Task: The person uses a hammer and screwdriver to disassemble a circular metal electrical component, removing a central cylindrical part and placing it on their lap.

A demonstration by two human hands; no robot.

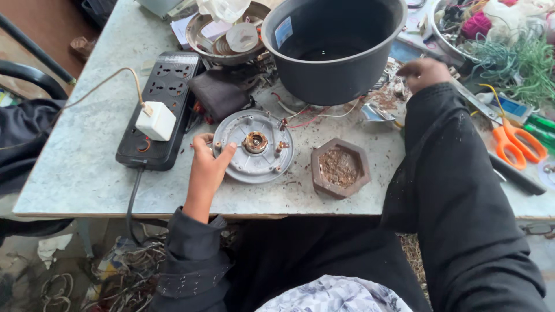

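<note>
A dark grey pot (332, 49) stands at the upper centre of the frame on the tabletop (75, 167); its inside is dark and looks empty, and a small blue label sits on its outer wall at the upper left. Just left of it a metal bowl (199, 37) holds a round whitish lid and crumpled white plastic. At the upper right, a steel bowl (442, 34), cut off by the frame edge, is heaped with green and pink thread and pale scraps. Low in the centre a brown hexagonal tray (340, 167) holds reddish-brown crumbs.

The round grey plate (254, 145), with a brass hub in its middle and thin red and white wires running up toward the pot, lies at the centre of the frame, left of the tray. The left hand (206, 167) rests on its left rim, thumb and fingers loosely spread over the edge, not clenched. The right hand (424, 72), right of the pot, is curled downward over debris; whether it grips anything cannot be told.

A black power strip (159, 110) lies at the left with a white plug (155, 120) seated in it. Orange scissors (514, 141) lie at the right edge. Papers at the top are hidden behind the bowls, and wires under the tabletop are a tangle hard to make out.
</note>
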